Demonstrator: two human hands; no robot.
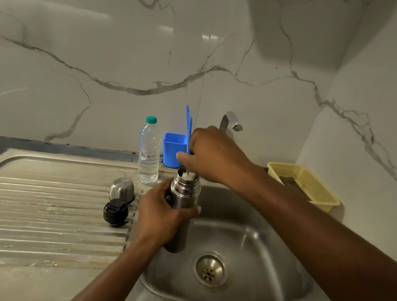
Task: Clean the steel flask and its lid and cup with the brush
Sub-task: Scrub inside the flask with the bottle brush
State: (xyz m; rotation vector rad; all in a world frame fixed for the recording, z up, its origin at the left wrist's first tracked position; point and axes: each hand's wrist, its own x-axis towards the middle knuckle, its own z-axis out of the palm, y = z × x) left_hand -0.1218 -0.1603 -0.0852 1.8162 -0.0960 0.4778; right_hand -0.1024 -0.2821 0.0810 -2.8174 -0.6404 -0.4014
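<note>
Two hands: left hand (160, 212) grips flask (184, 193); right hand (210, 152) grips brush (188, 124).
Hidden: bristles (187, 174), mostly inside flask.
Nine o'clock of flask: cup (121, 188), lid (115, 212).

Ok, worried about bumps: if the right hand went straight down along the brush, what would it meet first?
Probably the open mouth of the steel flask, gripped by the left hand; the white bristles of the blue brush sit inside it.

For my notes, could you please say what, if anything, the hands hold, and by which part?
The left hand grips the steel flask around its upper body; right hand holds the blue brush low on its handle.
</note>
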